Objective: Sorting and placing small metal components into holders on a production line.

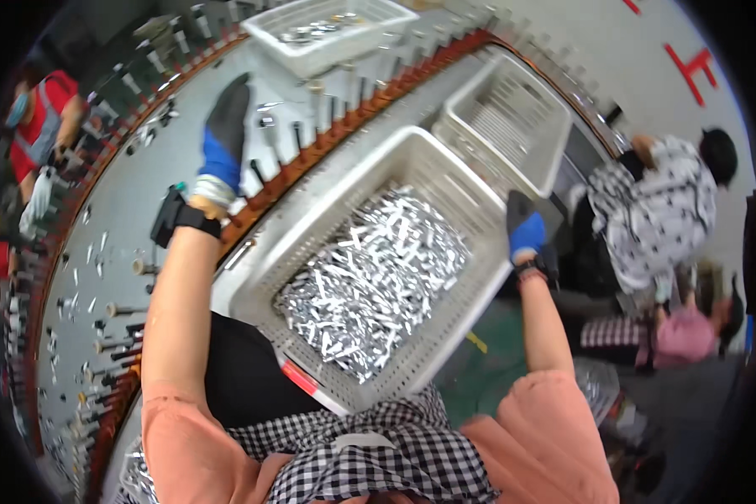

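Bench [122, 206]: grey, biggest item, runs from near left to far right, curved by the lens. Orange-brown rail [338, 137] on it, with a row of upright pegs.

Large off-white basket [458, 189]: perforated walls, right in front of the person, skewed, long axis from near left to far right. Near end up against the checked apron [378, 449]; red-and-white label [299, 377] on that end. Loaded with a loose heap of small shiny metal pieces [378, 277], jumbled, well below the rim.

Second basket [480, 153]: off-white, just beyond the big one, to the far right. White tub [315, 57] on the bench past the rail, with some metal pieces in it.

Hands, both in blue-and-dark gloves:
- Left hand [228, 130]: over the bench beyond the rail, left of the basket. Fingers straight and together, nothing visible in it. Nearest thing is the rail and its pegs.
- Right hand [524, 227]: at the basket's right side, by the rim. Fingers point away; can't tell how far they're curled or whether they grip the rim.
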`<state>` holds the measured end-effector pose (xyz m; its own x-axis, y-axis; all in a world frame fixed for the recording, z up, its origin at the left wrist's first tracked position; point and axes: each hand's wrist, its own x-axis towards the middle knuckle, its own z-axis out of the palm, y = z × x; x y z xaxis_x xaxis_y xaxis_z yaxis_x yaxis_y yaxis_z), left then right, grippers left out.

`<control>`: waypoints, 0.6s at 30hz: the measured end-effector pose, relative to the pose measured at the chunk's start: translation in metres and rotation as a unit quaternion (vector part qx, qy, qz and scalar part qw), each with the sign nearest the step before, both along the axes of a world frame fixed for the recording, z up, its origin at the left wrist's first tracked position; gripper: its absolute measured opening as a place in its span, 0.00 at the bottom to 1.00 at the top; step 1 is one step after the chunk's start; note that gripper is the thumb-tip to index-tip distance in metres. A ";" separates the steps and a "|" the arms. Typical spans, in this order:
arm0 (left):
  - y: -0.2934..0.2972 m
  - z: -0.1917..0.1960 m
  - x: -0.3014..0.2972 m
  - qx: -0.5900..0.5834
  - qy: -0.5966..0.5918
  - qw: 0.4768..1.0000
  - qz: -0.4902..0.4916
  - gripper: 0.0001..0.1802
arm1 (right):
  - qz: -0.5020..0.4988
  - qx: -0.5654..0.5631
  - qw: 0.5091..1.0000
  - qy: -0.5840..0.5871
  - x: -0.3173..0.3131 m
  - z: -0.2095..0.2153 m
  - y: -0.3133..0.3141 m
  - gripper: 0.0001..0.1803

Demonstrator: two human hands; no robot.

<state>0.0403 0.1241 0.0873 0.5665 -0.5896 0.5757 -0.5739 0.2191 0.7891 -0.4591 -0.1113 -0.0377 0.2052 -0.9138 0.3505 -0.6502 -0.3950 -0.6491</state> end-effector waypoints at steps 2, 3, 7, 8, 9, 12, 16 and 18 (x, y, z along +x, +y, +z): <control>0.048 -0.029 0.058 0.012 -0.043 0.998 0.033 0.23 | -0.033 -0.053 0.994 0.094 0.036 0.012 0.043 0.25; 0.009 -0.040 0.045 0.001 0.009 1.000 -0.001 0.23 | -0.023 -0.097 0.995 0.028 -0.023 -0.030 -0.004 0.26; 0.047 -0.034 0.079 0.090 0.355 0.922 -0.125 0.29 | -0.034 0.046 0.998 0.003 0.032 -0.012 0.034 0.27; 0.047 -0.029 0.075 0.157 0.422 0.872 -0.192 0.35 | -0.049 0.025 0.998 0.012 0.023 -0.017 0.029 0.27; 0.046 -0.026 0.071 0.148 0.443 0.873 -0.141 0.34 | -0.058 0.005 0.998 0.021 0.021 -0.023 0.022 0.27; 0.057 -0.036 0.048 0.165 0.263 0.944 -0.108 0.31 | -0.026 -0.060 0.996 0.062 -0.017 -0.048 -0.017 0.28; 0.092 0.003 0.028 0.350 0.169 0.914 -0.112 0.28 | -0.045 -0.048 0.996 0.055 0.013 -0.047 0.002 0.25; 0.101 0.008 0.064 0.382 0.158 0.891 -0.188 0.29 | -0.035 -0.037 0.998 0.041 0.009 -0.053 -0.006 0.29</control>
